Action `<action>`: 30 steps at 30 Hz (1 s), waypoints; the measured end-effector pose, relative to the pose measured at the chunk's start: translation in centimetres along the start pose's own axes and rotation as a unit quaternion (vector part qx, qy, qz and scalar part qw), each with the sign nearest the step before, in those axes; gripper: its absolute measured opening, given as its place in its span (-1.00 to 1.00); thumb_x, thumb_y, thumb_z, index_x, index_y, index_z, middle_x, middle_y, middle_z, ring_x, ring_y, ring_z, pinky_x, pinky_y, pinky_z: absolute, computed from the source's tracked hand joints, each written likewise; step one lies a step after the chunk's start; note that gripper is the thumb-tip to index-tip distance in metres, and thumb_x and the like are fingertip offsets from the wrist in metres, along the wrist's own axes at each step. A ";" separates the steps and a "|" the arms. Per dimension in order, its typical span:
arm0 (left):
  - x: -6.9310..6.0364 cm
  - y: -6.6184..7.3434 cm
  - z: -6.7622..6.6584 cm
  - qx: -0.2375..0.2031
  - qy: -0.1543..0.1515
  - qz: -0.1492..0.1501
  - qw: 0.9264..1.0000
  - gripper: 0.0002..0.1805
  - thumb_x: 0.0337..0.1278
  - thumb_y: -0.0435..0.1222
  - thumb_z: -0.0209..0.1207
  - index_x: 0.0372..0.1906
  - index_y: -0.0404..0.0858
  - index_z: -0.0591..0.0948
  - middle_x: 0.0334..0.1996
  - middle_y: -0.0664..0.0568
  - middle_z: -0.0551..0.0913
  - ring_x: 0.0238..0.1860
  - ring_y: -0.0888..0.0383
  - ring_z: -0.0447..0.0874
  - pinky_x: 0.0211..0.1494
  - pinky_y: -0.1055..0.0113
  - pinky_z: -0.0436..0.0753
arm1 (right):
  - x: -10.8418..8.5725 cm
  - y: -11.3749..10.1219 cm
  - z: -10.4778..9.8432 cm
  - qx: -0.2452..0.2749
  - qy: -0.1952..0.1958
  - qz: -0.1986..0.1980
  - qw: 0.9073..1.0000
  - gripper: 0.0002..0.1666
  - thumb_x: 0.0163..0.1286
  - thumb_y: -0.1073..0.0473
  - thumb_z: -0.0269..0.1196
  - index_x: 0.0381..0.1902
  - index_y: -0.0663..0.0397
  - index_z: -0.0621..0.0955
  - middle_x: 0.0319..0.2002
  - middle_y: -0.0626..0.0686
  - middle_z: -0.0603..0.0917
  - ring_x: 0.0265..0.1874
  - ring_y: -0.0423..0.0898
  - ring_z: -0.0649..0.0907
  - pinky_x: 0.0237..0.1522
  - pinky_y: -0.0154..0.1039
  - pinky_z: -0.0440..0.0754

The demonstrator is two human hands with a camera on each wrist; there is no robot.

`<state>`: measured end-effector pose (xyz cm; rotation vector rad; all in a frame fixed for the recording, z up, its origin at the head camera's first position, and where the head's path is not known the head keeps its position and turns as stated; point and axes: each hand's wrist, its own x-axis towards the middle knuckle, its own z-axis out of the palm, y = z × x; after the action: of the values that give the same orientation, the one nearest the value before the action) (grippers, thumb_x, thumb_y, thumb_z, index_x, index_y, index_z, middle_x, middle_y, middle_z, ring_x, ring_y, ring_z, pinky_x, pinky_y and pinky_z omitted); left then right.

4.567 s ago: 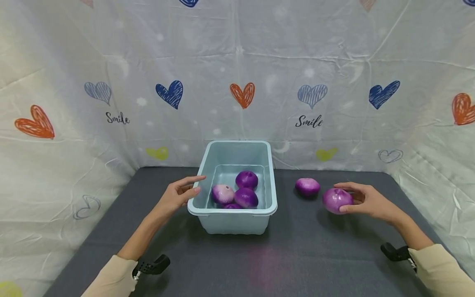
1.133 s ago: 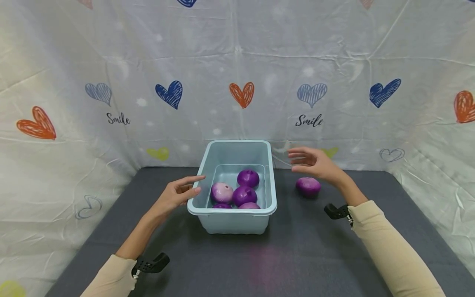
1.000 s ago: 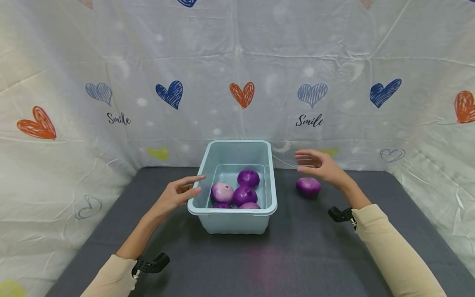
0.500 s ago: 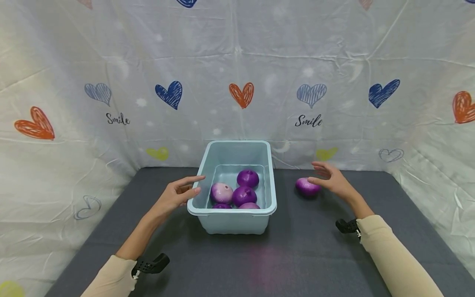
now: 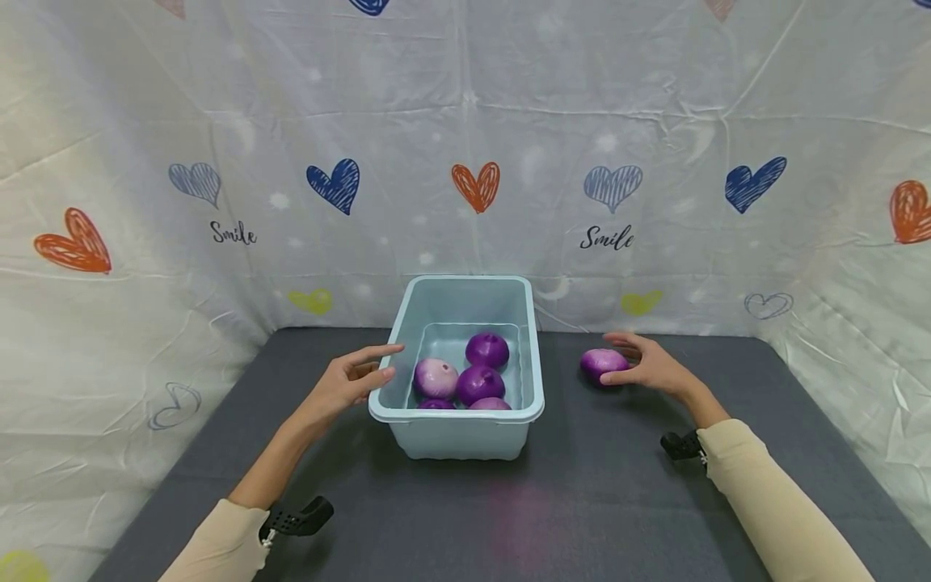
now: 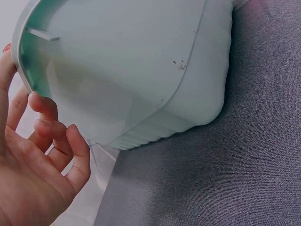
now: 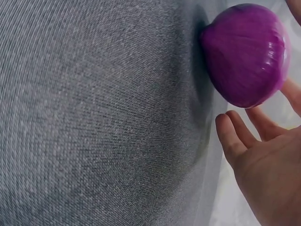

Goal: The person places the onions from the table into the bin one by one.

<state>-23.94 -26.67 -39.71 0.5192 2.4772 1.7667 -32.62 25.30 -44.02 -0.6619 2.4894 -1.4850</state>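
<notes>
My left hand (image 5: pixel 356 377) holds the left rim of a light blue plastic bin (image 5: pixel 465 436). Its index finger and thumb reach over the edge, while curled fingers lie along the outer wall in the left wrist view. Several purple onions lie inside the bin, among them a pale one (image 5: pixel 436 378) and two darker ones at the right. Right of the bin, another purple onion (image 5: pixel 604 367) sits on the table. My right hand (image 5: pixel 651 368) is spread around its right side, thumb in front and fingers behind. In the right wrist view, fingers touch or nearly touch that onion (image 7: pixel 247 56).
Dark grey cloth covers the table (image 5: pixel 553 501). Directly behind it hangs a white curtain (image 5: pixel 407 105) printed with hearts and "Smile". Both wrists carry black straps, the left strap (image 5: pixel 300 517) near the table's front.
An onion in the right hand 4.6 seconds ago is now in the bin. The right hand has since come back rightward and down to the last onion outside. The left hand stays put.
</notes>
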 end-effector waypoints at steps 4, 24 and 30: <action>0.0 0.0 0.0 0.001 0.000 0.001 1.000 -0.50 0.46 -0.21 0.21 0.42 -0.16 0.52 0.21 -0.25 0.56 -0.04 -0.03 0.55 -0.10 0.07 0.57 | 0.3 0.2 0.1 -0.018 -0.008 -0.009 1.000 -0.11 0.26 0.19 0.50 0.45 0.36 0.36 0.35 0.35 0.40 0.28 0.30 0.45 0.13 0.06 0.50; 0.0 0.1 0.0 0.004 -0.002 0.002 1.000 -0.50 0.46 -0.22 0.21 0.42 -0.18 0.51 -0.26 -0.20 0.57 -0.30 0.11 0.43 -0.28 0.18 0.44 | 0.3 0.5 -0.2 -0.060 0.016 -0.015 0.998 -0.27 0.29 0.17 0.49 0.35 0.30 0.50 0.26 0.31 0.52 0.18 0.25 0.54 0.02 -0.02 0.55; 0.0 0.1 0.0 0.006 -0.001 -0.001 1.000 -0.50 0.46 -0.21 0.21 0.42 -0.16 0.51 0.18 -0.23 0.57 -0.11 0.03 0.48 -0.16 0.06 0.49 | -0.3 0.3 -0.8 -0.037 0.026 0.000 0.999 -0.25 0.29 0.14 0.49 0.37 0.24 0.51 0.32 0.30 0.45 0.14 0.21 0.57 0.01 -0.06 0.57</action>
<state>-23.94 -26.67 -39.63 0.5174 2.4869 1.7517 -32.75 26.13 -43.88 -0.6444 2.5946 -1.4344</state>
